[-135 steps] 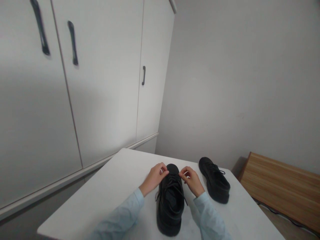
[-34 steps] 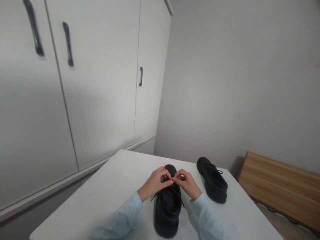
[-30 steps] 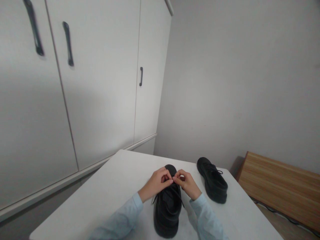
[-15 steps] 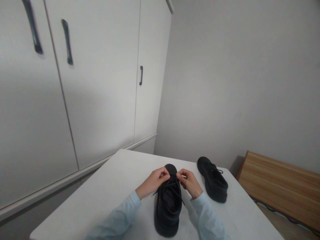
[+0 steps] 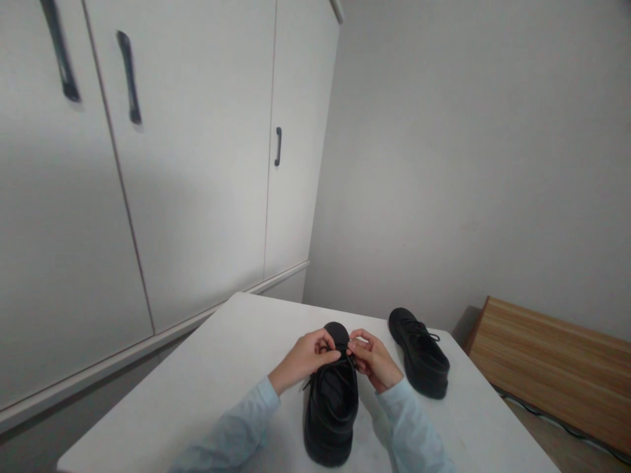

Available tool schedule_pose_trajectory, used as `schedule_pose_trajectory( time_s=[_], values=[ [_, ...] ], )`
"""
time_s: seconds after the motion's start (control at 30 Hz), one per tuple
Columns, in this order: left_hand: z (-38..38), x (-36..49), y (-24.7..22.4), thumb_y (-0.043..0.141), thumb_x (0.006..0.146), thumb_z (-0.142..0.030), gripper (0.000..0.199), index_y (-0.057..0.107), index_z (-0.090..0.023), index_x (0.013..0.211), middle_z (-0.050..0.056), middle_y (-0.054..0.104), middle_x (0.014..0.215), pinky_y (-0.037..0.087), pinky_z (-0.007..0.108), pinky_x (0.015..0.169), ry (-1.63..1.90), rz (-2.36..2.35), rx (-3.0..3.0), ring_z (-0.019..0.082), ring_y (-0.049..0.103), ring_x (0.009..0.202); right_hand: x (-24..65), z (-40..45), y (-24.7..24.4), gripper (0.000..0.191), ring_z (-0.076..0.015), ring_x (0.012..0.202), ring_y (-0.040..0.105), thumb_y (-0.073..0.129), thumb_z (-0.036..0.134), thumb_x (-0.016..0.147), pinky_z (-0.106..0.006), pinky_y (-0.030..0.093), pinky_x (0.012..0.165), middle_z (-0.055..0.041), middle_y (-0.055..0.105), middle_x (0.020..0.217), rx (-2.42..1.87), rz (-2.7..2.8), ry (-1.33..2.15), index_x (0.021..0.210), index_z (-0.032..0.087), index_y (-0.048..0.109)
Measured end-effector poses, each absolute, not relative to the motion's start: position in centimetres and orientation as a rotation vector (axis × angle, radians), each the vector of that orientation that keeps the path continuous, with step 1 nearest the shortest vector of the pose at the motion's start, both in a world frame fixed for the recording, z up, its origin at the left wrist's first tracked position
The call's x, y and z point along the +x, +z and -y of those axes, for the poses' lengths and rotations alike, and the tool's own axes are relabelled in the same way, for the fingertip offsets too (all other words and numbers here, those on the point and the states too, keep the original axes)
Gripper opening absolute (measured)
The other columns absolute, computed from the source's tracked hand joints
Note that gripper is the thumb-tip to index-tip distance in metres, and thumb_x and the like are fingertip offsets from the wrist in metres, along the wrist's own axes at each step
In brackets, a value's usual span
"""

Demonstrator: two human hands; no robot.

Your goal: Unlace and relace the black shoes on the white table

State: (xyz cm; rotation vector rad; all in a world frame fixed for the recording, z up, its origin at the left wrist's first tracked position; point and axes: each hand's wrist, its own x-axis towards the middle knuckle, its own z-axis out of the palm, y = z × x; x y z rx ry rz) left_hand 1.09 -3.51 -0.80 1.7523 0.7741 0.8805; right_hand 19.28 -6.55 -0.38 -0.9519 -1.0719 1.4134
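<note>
A black lace-up shoe (image 5: 331,420) rests on the white table, its toe pointing away from me and its heel nearest. My left hand (image 5: 308,358) is closed at the left side of the lacing, thumb and fingers pinching the dark lace near the toe. Across from it, my right hand (image 5: 371,358) pinches the lace at the right side of the lacing. The fingers cover part of the laces. A second black shoe (image 5: 422,361), its lace tied in a bow, stands further right on the table, untouched.
The white table (image 5: 197,394) extends on both sides of the shoe. White cabinets (image 5: 207,164) with dark handles stand at the left. A grey wall (image 5: 444,164) rises behind the table. At the right is a wooden board or bench (image 5: 557,368), with a cable below it.
Both hands have shifted slightly around the lacing, with the left thumb now further over the shoe. The laces across the opening have moved. The second shoe stays in place.
</note>
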Motion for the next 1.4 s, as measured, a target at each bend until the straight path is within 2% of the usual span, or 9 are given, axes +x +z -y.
schedule_pose_trajectory(
  time_s=[0.2, 0.43, 0.6, 0.73, 0.83, 0.97, 1.23, 1.4],
  values=[
    [3.6, 1.5, -1.1, 0.057, 0.077, -0.041, 0.028, 0.051, -0.014, 0.074, -0.001, 0.05, 0.068, 0.033, 0.022, 0.06, 0.908, -0.794, 1.845, 0.012, 0.046, 0.065, 19.3, 6.2, -0.5, 0.036, -0.0003, 0.03, 0.031, 0.076, 0.032, 0.055, -0.013, 0.014, 0.029, 0.0068, 0.054, 0.051, -0.957, 1.029, 1.418, 0.078, 0.017, 0.053],
    [3.6, 1.5, -1.0, 0.048, 0.082, -0.042, 0.027, 0.047, -0.016, 0.074, -0.002, 0.047, 0.07, 0.033, 0.022, 0.062, 0.927, -0.829, 1.892, 0.012, 0.044, 0.067, 19.0, 6.2, -0.5, 0.035, -0.0021, 0.03, 0.035, 0.069, 0.046, 0.064, -0.015, 0.021, 0.028, 0.0097, 0.045, 0.05, -1.188, 1.317, 1.106, 0.07, 0.017, 0.05],
    [4.1, 1.7, -0.6, 0.049, 0.081, -0.036, 0.022, 0.048, -0.016, 0.073, -0.003, 0.048, 0.068, 0.032, 0.022, 0.06, 0.93, -0.927, 1.974, 0.012, 0.043, 0.066, 18.9, 6.1, -0.6, 0.039, -0.0022, 0.032, 0.029, 0.068, 0.048, 0.064, -0.015, 0.017, 0.03, 0.011, 0.035, 0.042, -1.287, 1.459, 1.034, 0.059, 0.019, 0.043],
    [4.1, 1.9, -0.5, 0.054, 0.078, -0.035, 0.02, 0.05, -0.016, 0.074, -0.002, 0.049, 0.071, 0.033, 0.022, 0.062, 0.952, -0.889, 2.017, 0.013, 0.044, 0.07, 18.8, 6.1, -0.4, 0.037, -0.0022, 0.03, 0.025, 0.065, 0.047, 0.065, -0.016, 0.015, 0.031, 0.0124, 0.03, 0.037, -1.303, 1.468, 1.051, 0.058, 0.02, 0.041],
    [4.0, 1.7, -0.5, 0.05, 0.08, -0.039, 0.024, 0.046, -0.017, 0.071, -0.003, 0.046, 0.068, 0.034, 0.022, 0.06, 0.935, -0.859, 1.944, 0.012, 0.044, 0.066, 18.8, 6.2, -0.4, 0.034, -0.0036, 0.028, 0.028, 0.062, 0.046, 0.066, -0.016, 0.018, 0.03, 0.0123, 0.032, 0.034, -1.32, 1.425, 1.064, 0.058, 0.021, 0.04],
    [3.8, 1.0, -0.2, 0.044, 0.08, -0.045, 0.027, 0.039, -0.019, 0.075, -0.005, 0.042, 0.062, 0.035, 0.021, 0.051, 0.808, -0.836, 1.732, 0.011, 0.044, 0.056, 19.3, 6.1, -0.8, 0.027, -0.0054, 0.029, 0.037, 0.061, 0.039, 0.066, -0.016, 0.027, 0.029, 0.0104, 0.042, 0.037, -1.287, 1.395, 1.097, 0.058, 0.021, 0.042],
    [2.9, -0.3, -0.4, 0.052, 0.072, -0.047, 0.032, 0.038, -0.019, 0.072, -0.001, 0.05, 0.071, 0.046, 0.025, 0.055, 0.745, -0.879, 1.612, 0.015, 0.055, 0.07, 19.7, 6.1, -1.0, 0.018, -0.0069, 0.034, 0.046, 0.054, 0.019, 0.058, -0.015, 0.032, 0.027, 0.0087, 0.046, 0.046, -1.252, 1.393, 1.05, 0.052, 0.021, 0.037],
    [2.7, -0.9, -0.5, 0.055, 0.07, -0.048, 0.034, 0.038, -0.019, 0.072, 0.0, 0.051, 0.07, 0.048, 0.028, 0.057, 0.649, -0.893, 1.598, 0.017, 0.057, 0.071, 19.7, 6.2, -0.6, 0.017, -0.0063, 0.035, 0.048, 0.051, 0.016, 0.054, -0.016, 0.035, 0.027, 0.0078, 0.047, 0.052, -1.251, 1.394, 1.052, 0.049, 0.02, 0.035]
  ],
)
